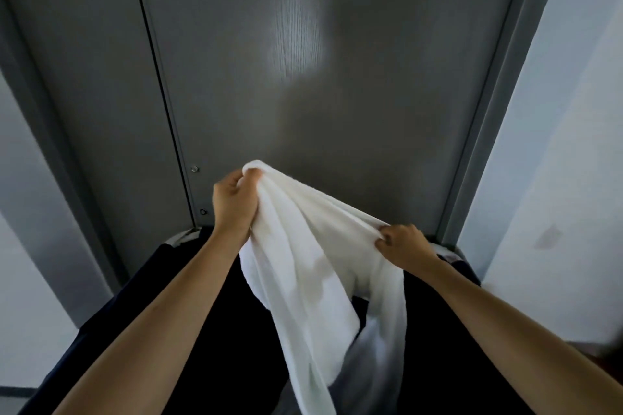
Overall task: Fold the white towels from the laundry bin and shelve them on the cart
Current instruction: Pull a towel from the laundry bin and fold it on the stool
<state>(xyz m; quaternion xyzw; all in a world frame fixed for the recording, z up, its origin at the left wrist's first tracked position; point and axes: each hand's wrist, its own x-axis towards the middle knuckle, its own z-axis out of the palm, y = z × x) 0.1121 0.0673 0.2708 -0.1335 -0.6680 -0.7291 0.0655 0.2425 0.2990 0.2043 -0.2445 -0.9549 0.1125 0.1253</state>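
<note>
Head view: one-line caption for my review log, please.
Left hand and right hand grip a white towel hanging over the dark bin before a grey door.

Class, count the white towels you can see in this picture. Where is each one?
1. The white towel hangs between the left hand and right hand, over the dark bin. Others may lie hidden inside.
</note>
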